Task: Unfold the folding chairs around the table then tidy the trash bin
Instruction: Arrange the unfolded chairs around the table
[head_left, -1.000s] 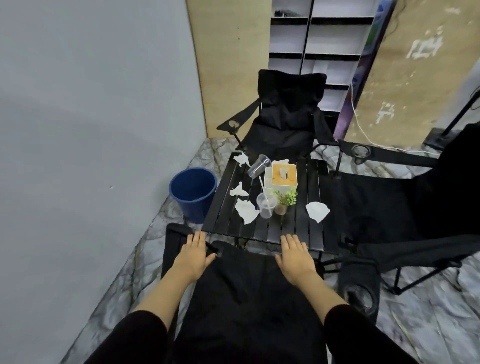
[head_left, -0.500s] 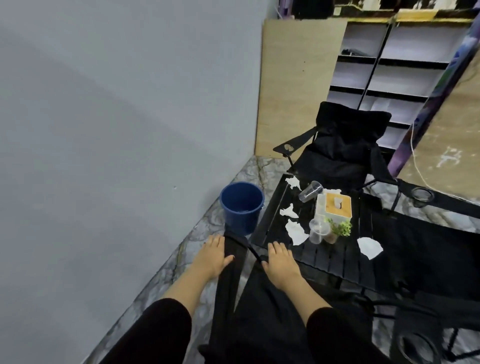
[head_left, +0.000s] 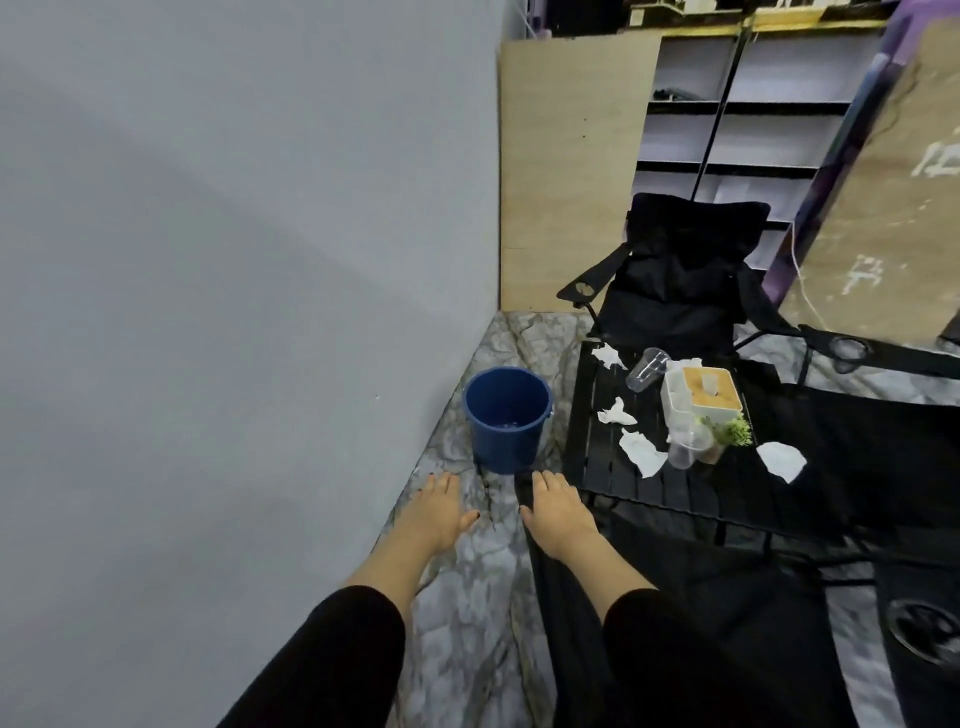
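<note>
Folding chairs in black fabric stand on three sides of a low black slatted metal table (head_left: 597, 467). The near black fabric folding chair (head_left: 701, 613) lies directly below the camera, its round mesh cup holder (head_left: 924, 631) at the near right. A second black folding chair (head_left: 685, 280) stands opened at the far side of the table. A third black folding chair (head_left: 883, 441) spreads along the right side.

The right hand (head_left: 558, 512) lies flat on the left edge of the near chair, fingers straight and together, gripping nothing. The left hand (head_left: 434, 512) is just left of it over the grey marble-patterned floor (head_left: 467, 597), fingers straight, thumb spread, holding nothing; whether it touches anything cannot be told. Both forearms come out of black sleeves.

A round blue plastic bucket (head_left: 506, 418) stands upright on the floor just left of the table, beyond the hands and near the plain grey wall (head_left: 208, 312).

On the table four crumpled white tissues lie loose: one at the far left corner (head_left: 608, 356), two further along the left side (head_left: 615, 414) (head_left: 641, 452) and one near the right edge (head_left: 782, 460). A clear plastic cup (head_left: 647, 368) lies on its side at the far end. A second clear plastic cup (head_left: 685, 452) stands upright beside a small green potted plant (head_left: 730, 434). Between them sits a white tissue box with a tan lid (head_left: 701, 395).
</note>
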